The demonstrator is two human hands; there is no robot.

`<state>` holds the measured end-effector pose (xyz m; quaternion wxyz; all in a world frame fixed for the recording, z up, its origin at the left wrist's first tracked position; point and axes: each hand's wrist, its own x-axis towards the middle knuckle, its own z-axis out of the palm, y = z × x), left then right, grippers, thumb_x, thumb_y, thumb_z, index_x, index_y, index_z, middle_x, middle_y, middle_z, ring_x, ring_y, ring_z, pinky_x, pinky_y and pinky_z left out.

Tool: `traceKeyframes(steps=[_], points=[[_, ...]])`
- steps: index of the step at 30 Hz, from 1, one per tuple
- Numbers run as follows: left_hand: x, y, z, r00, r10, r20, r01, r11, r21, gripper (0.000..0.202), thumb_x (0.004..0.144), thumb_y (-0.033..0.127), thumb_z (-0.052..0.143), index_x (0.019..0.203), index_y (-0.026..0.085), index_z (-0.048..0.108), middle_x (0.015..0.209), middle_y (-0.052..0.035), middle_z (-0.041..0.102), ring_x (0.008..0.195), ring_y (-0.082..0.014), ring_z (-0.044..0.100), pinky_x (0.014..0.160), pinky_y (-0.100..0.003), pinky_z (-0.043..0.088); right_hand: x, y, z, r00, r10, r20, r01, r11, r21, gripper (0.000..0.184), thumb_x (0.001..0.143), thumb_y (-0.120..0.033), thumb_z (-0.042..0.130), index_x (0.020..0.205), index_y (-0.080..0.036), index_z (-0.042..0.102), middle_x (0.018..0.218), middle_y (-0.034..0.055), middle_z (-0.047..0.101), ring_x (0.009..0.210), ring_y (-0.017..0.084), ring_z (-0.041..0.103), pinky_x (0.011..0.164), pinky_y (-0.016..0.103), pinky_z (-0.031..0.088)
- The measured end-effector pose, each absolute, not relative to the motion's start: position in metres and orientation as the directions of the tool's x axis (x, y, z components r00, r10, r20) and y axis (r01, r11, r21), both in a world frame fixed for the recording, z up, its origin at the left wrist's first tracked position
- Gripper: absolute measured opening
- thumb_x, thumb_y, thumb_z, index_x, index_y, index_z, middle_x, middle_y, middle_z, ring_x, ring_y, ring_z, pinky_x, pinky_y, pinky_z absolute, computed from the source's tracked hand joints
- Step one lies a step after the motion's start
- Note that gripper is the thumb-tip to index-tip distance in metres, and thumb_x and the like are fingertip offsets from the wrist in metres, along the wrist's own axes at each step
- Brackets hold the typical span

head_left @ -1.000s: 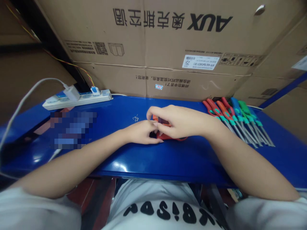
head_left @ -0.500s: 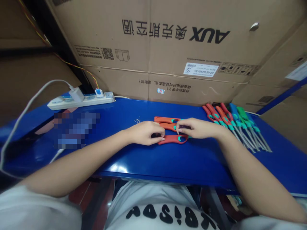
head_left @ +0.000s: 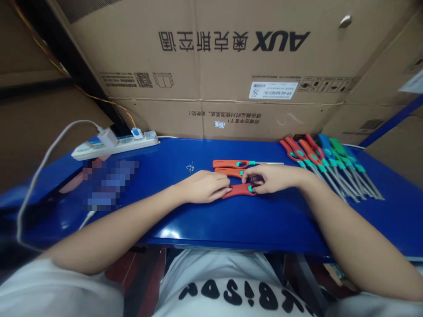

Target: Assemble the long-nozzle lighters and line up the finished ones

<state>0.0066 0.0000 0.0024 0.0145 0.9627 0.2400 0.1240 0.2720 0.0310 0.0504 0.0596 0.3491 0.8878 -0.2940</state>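
Three long-necked gas lighters lie across the table in front of me. Nearest to me is a red lighter (head_left: 238, 190) with a green trigger. My left hand (head_left: 205, 187) pinches the butt end of its handle. At the trigger end, the thumb of my right hand (head_left: 272, 178) presses on it with the fingers curled; that hand and wrist hide its metal neck. Behind it lies an orange lighter (head_left: 228, 172), partly covered by both hands. Farthest back, another orange lighter (head_left: 228, 164) shows its whole silver neck pointing right.
Several red, orange, blue and green lighters (head_left: 313, 154) lie side by side at the right on the blue table (head_left: 198, 224). A white power strip (head_left: 122, 146) with plugs and cables stands at the left, near a blurred-out object (head_left: 110, 185). A cardboard wall (head_left: 185, 92) closes off the back.
My right hand has come nearer, its thumb now on the red lighter's trigger end. My left fingers have closed more on the butt end. The view has shifted slightly.
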Motion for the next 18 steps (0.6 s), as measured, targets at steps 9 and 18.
traceKeyframes(steps=[9, 18], points=[[0.0035, 0.0021, 0.0037, 0.834, 0.459, 0.306, 0.485, -0.875, -0.009, 0.033, 0.106, 0.039, 0.048, 0.086, 0.018, 0.064, 0.086, -0.0052, 0.072, 0.078, -0.0185, 0.065, 0.066, -0.029, 0.039, 0.2671, 0.0284, 0.0472, -0.683, 0.638, -0.357, 0.728, 0.553, -0.406, 0.019, 0.081, -0.036, 0.065, 0.088, -0.019, 0.063, 0.076, -0.0013, 0.06, 0.065, 0.014, 0.05, 0.061, 0.027, 0.036], [0.0058, 0.0017, -0.0007, 0.809, 0.476, 0.345, 0.512, -0.859, -0.014, 0.04, 0.107, 0.039, 0.045, 0.079, 0.019, 0.064, 0.081, -0.0035, 0.072, 0.076, -0.017, 0.065, 0.067, -0.029, 0.04, 0.2649, 0.0286, 0.0432, -0.683, 0.633, -0.364, 0.729, 0.558, -0.397, 0.021, 0.08, -0.04, 0.064, 0.077, -0.021, 0.055, 0.069, -0.0032, 0.053, 0.061, 0.013, 0.045, 0.058, 0.028, 0.032]])
